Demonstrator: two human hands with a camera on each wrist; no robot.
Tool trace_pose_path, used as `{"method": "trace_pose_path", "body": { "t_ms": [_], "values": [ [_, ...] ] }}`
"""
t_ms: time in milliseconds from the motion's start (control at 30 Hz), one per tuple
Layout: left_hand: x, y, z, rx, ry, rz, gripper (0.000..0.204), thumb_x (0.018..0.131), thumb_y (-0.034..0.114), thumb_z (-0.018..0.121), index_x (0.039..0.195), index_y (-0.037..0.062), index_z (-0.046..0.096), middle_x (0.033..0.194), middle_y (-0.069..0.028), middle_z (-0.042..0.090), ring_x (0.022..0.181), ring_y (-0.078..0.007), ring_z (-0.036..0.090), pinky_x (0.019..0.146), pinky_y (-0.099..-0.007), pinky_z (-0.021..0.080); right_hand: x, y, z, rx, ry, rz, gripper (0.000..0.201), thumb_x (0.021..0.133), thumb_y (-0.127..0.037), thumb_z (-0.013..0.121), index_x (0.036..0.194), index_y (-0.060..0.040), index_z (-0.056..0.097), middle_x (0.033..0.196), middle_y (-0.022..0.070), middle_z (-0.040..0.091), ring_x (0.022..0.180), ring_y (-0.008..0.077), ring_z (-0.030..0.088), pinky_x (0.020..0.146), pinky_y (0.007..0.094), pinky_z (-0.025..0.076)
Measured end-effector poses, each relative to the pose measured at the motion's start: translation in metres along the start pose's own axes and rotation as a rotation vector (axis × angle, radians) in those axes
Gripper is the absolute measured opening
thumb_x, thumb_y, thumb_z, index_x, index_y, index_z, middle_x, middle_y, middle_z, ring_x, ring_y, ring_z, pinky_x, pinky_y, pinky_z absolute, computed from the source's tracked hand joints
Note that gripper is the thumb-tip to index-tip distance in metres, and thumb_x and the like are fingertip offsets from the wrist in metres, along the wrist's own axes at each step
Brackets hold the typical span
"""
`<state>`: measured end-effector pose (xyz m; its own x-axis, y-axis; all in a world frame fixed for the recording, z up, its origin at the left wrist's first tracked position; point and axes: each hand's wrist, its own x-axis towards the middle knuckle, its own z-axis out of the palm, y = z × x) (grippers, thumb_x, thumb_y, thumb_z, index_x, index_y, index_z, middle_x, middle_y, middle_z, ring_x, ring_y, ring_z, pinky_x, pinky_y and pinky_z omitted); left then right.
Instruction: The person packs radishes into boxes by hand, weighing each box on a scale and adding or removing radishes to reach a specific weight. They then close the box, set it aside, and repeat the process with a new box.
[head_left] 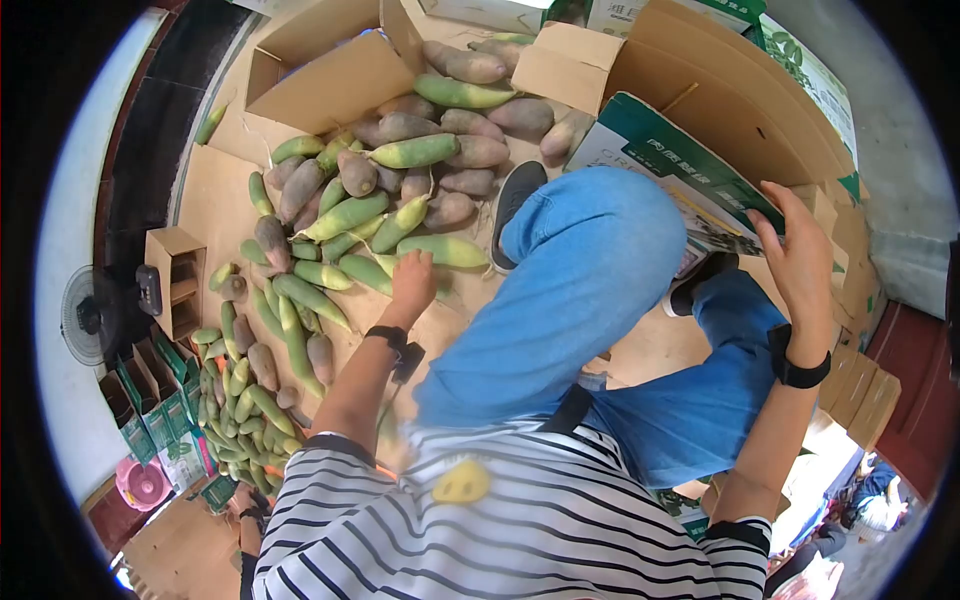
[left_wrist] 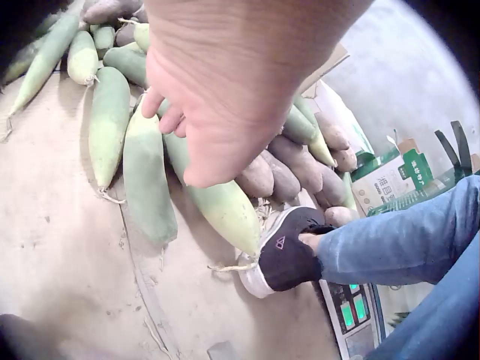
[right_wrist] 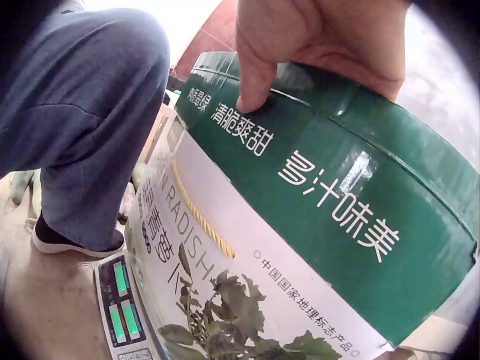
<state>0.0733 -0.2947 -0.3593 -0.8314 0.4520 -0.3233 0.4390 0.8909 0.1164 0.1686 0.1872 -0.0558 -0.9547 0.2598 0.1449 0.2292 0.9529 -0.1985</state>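
Observation:
Green radishes with pale root ends lie on cardboard before the person. In the head view the left hand (head_left: 412,288) is over the near edge of the radish pile. The left wrist view shows that hand (left_wrist: 225,105) with its thumb and bent fingers over the upper part of a green radish (left_wrist: 221,214); I cannot tell if they grip it. The right hand (head_left: 803,255) holds the top edge of a green and white radish carton (head_left: 670,170). Its thumb (right_wrist: 256,88) presses the green outer face, and the other fingers are hidden behind the edge.
A scale (right_wrist: 120,315) with green displays is at the carton's base. The person's shoe (left_wrist: 281,251) is right by the radish's root tip. An open brown box (head_left: 335,85) is behind the pile, and more cartons (head_left: 150,400) stand at the left.

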Motion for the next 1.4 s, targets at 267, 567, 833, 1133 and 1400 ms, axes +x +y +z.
{"method": "trace_pose_path", "body": {
  "t_ms": [267, 567, 833, 1133, 1400],
  "values": [
    [0.084, 0.001, -0.042, -0.006, 0.52, -0.045, 0.049, 0.073, 0.014, 0.068, 0.119, 0.0079, 0.053, 0.118, -0.0162, 0.054, 0.113, -0.0342, 0.051, 0.09, -0.0443, 0.046, 0.002, -0.004, -0.001, 0.002, -0.004, 0.031, 0.032, 0.086, -0.022, 0.065, 0.113, -0.0061, 0.061, 0.105, 0.014, 0.067, 0.091, 0.0302, 0.065, 0.071, 0.0362, 0.051],
    [0.11, -0.021, -0.02, 0.058, 0.269, 0.065, 0.011, 0.083, 0.016, 0.058, 0.091, 0.0095, 0.06, 0.083, -0.0154, 0.061, 0.083, -0.0373, 0.059, 0.069, -0.0478, 0.049, 0.001, -0.001, 0.001, 0.026, -0.018, 0.092, 0.034, 0.083, -0.022, 0.066, 0.113, -0.0067, 0.061, 0.103, 0.0135, 0.067, 0.09, 0.0311, 0.064, 0.075, 0.0366, 0.05],
    [0.058, -0.021, -0.036, -0.147, 0.463, 0.222, 0.013, 0.086, 0.011, 0.06, 0.097, 0.0066, 0.062, 0.093, -0.0135, 0.061, 0.086, -0.0352, 0.059, 0.072, -0.0418, 0.048, 0.001, 0.008, 0.005, -0.007, 0.079, -0.037, 0.027, 0.081, -0.024, 0.066, 0.101, -0.005, 0.061, 0.092, 0.0135, 0.065, 0.087, 0.0339, 0.062, 0.073, 0.0425, 0.049],
    [0.059, -0.039, -0.139, -0.749, 0.71, -0.154, 0.021, 0.093, 0.016, 0.06, 0.101, -0.0039, 0.062, 0.095, -0.0092, 0.066, 0.082, -0.0144, 0.06, 0.074, -0.0286, 0.05, -0.005, 0.012, 0.011, -0.031, 0.13, -0.084, 0.023, 0.08, -0.022, 0.068, 0.086, -0.0032, 0.057, 0.08, 0.0133, 0.064, 0.08, 0.0328, 0.063, 0.066, 0.0425, 0.05],
    [0.033, 0.132, -0.36, -0.676, 1.432, 0.279, 0.027, 0.096, 0.016, 0.054, 0.106, -0.0091, 0.057, 0.101, -0.0165, 0.063, 0.091, -0.0228, 0.064, 0.078, -0.0364, 0.059, -0.006, 0.013, 0.011, -0.027, 0.134, -0.085, 0.021, 0.08, -0.021, 0.068, 0.084, -0.0032, 0.058, 0.078, 0.0139, 0.063, 0.078, 0.0337, 0.063, 0.066, 0.0425, 0.05]
  ]
}}
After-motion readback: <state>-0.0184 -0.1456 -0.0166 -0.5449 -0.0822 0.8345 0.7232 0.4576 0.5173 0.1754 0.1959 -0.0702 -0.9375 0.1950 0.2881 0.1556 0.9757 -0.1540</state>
